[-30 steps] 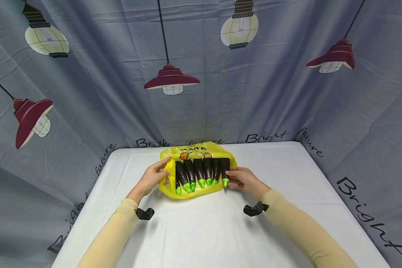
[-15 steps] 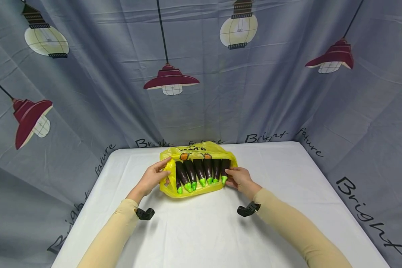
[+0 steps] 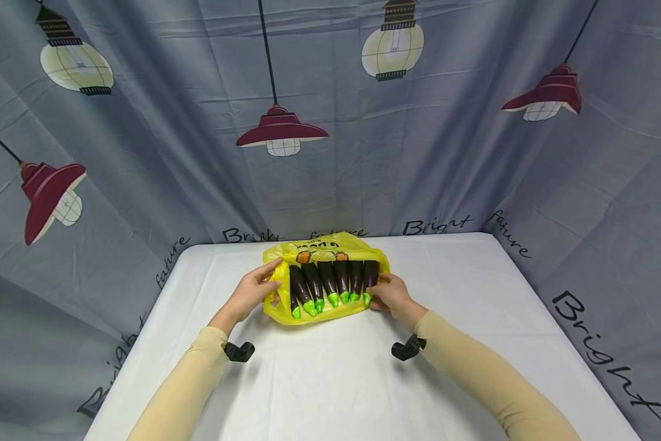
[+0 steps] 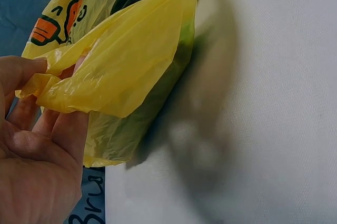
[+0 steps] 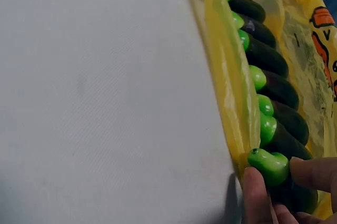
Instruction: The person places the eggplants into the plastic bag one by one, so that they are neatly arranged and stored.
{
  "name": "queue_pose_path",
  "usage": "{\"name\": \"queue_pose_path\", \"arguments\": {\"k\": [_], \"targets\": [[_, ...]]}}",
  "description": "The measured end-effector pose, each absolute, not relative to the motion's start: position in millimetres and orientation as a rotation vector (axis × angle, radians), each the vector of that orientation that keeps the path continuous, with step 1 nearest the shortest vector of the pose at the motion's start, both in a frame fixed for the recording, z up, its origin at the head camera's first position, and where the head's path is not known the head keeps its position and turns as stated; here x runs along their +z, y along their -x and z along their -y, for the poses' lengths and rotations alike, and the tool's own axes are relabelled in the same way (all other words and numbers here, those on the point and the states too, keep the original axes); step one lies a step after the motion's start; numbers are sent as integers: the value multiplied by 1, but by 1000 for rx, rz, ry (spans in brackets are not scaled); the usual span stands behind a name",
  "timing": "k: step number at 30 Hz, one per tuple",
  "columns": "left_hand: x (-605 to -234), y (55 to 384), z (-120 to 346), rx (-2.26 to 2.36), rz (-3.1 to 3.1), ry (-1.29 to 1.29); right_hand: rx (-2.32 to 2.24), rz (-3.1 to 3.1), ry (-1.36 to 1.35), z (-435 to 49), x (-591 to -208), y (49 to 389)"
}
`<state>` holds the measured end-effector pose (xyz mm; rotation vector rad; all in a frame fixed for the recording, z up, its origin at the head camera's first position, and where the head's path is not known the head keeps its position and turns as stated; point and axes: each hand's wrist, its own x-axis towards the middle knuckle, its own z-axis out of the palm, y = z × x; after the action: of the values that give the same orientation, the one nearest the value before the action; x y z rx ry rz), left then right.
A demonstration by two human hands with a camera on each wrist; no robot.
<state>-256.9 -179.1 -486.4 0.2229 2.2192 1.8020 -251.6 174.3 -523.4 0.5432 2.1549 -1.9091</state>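
A yellow plastic bag (image 3: 277,313) lies with its mouth facing me, several dark purple eggplants (image 3: 328,278) side by side in its opening, green stem ends toward me. On the left, my left hand (image 3: 249,295) holds up the bag's edge; the left wrist view shows the yellow film (image 4: 126,71) between thumb and fingers. My right hand (image 3: 391,295) is at the opposite side, at the rightmost eggplant (image 3: 370,275). In the right wrist view its fingers (image 5: 310,174) pinch that eggplant about its green stem end (image 5: 271,166). The dark body is partly hidden behind the fingers.
A white-covered table (image 3: 319,380) carries the bag near its far edge. Behind and at both sides hangs a grey-blue curtain (image 3: 330,190) printed with lamps and lettering. Black wrist devices (image 3: 239,351) sit on both forearms.
My right hand has shifted a little to the left, and the rightmost eggplant's green end has moved slightly left and inward with it. The left hand and the bag hold nearly still.
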Motion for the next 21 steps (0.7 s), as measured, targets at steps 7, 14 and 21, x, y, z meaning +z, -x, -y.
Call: {"name": "queue_pose_path", "arguments": {"k": [7,14,21], "targets": [[-488,257,180,1813,-2218,-260,-1777,-2338,-454,-169,-528,250],[-486,255,180,1792,-2238,-245,-1727,-2407,-405,-167,-530,249],[-483,249,180,1720,-2308,-342,-1757,-2401,-380,-172,-526,244]]}}
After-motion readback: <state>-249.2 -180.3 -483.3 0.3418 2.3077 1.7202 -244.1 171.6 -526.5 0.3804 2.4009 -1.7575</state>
